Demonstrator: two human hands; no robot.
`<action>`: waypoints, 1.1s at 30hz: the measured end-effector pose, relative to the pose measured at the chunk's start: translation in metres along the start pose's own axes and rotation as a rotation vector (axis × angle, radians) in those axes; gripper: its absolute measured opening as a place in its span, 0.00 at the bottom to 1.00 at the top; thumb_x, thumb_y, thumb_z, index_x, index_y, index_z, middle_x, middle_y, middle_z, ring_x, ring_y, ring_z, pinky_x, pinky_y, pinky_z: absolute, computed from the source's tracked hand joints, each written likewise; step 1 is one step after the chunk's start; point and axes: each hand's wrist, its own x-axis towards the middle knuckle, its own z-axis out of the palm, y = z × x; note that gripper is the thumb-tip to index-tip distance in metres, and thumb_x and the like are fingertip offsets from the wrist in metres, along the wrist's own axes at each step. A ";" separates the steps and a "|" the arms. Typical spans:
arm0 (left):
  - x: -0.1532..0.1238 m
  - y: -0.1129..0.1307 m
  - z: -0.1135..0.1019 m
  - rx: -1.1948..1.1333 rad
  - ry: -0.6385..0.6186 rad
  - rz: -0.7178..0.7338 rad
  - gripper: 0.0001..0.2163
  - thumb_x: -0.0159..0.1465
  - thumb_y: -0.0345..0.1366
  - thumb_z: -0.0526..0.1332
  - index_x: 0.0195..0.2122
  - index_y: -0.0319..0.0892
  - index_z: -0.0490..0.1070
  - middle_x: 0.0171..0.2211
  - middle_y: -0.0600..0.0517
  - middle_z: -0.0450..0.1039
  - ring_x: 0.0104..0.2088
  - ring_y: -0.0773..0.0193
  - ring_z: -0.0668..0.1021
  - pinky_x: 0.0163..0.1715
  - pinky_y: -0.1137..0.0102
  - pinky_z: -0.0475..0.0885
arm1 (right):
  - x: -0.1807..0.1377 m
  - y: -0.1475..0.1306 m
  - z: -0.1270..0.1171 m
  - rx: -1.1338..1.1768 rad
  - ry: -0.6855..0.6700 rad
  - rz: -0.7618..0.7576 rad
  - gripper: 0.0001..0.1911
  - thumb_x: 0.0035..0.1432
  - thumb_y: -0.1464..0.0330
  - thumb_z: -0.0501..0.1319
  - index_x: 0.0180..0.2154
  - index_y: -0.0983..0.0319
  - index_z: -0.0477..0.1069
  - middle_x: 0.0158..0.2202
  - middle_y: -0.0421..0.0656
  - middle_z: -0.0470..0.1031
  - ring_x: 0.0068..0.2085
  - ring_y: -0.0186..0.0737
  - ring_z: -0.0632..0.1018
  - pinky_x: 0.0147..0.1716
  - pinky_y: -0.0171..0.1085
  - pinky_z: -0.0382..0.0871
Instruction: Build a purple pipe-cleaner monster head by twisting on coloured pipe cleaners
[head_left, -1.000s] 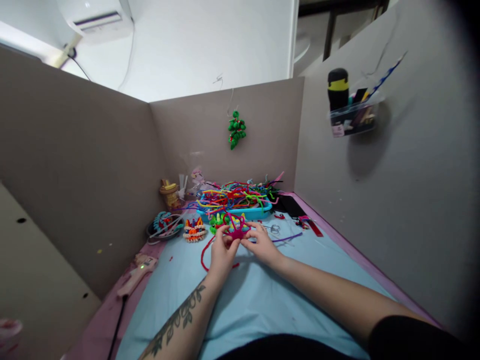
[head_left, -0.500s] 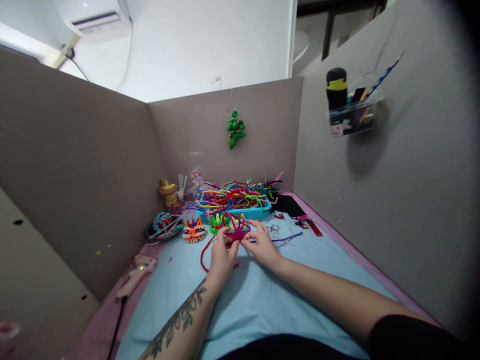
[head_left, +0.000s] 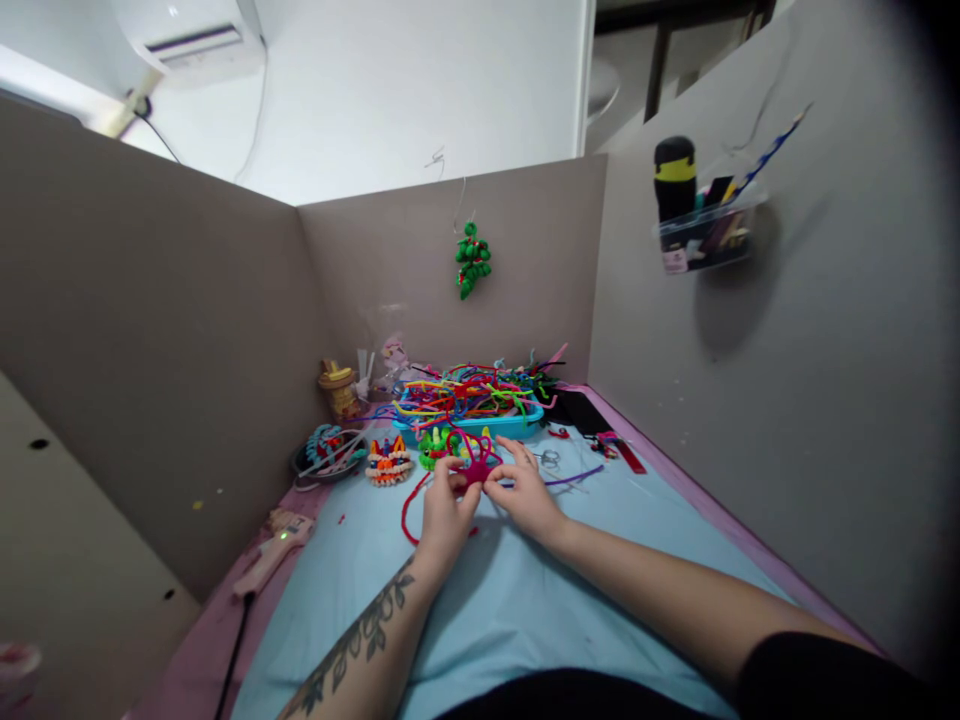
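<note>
A magenta pipe-cleaner piece (head_left: 478,471), with a dense middle and several loops fanning out at the top, is held above the blue cloth. My left hand (head_left: 448,505) pinches its left side between thumb and fingers. On its right side my right hand (head_left: 523,492) pinches the lower edge, with its upper fingers raised. A red pipe cleaner (head_left: 407,513) curves on the cloth beside my left hand. Past my right hand lies a purple pipe cleaner (head_left: 577,475). Just behind the hands sits a green pipe-cleaner figure (head_left: 435,449), partly covered.
Behind stands a blue tray (head_left: 517,425) heaped with coloured pipe cleaners. Left are an orange-and-cream figure (head_left: 388,463), a dark bowl (head_left: 347,465) and a glue gun (head_left: 274,555) with a cord. Scissors (head_left: 550,458) and a black phone-like slab (head_left: 581,412) lie right. Grey panels enclose the table.
Both hands keep their pinch on the magenta piece. Its loops look slightly shifted; otherwise almost nothing has moved.
</note>
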 end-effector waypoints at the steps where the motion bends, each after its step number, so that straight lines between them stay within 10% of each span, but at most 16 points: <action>1: 0.000 0.001 0.000 -0.002 0.000 0.002 0.14 0.54 0.34 0.60 0.41 0.43 0.61 0.23 0.57 0.69 0.25 0.66 0.74 0.28 0.73 0.65 | 0.000 -0.001 0.000 -0.002 0.006 -0.015 0.05 0.46 0.72 0.60 0.22 0.60 0.73 0.58 0.47 0.59 0.61 0.52 0.53 0.57 0.52 0.47; 21: 0.011 -0.005 -0.001 -0.532 -0.085 -0.400 0.23 0.49 0.40 0.66 0.43 0.41 0.59 0.20 0.57 0.71 0.22 0.68 0.74 0.29 0.72 0.68 | -0.002 0.006 -0.005 -0.273 0.010 -0.351 0.06 0.53 0.71 0.59 0.30 0.58 0.74 0.54 0.46 0.62 0.60 0.52 0.53 0.56 0.58 0.48; 33: 0.009 -0.010 0.002 -0.300 -0.053 -0.228 0.19 0.49 0.36 0.64 0.40 0.43 0.59 0.19 0.62 0.65 0.20 0.71 0.70 0.23 0.77 0.63 | -0.005 0.002 -0.007 -0.302 0.011 -0.430 0.07 0.53 0.73 0.57 0.28 0.59 0.73 0.54 0.44 0.63 0.60 0.51 0.54 0.57 0.57 0.47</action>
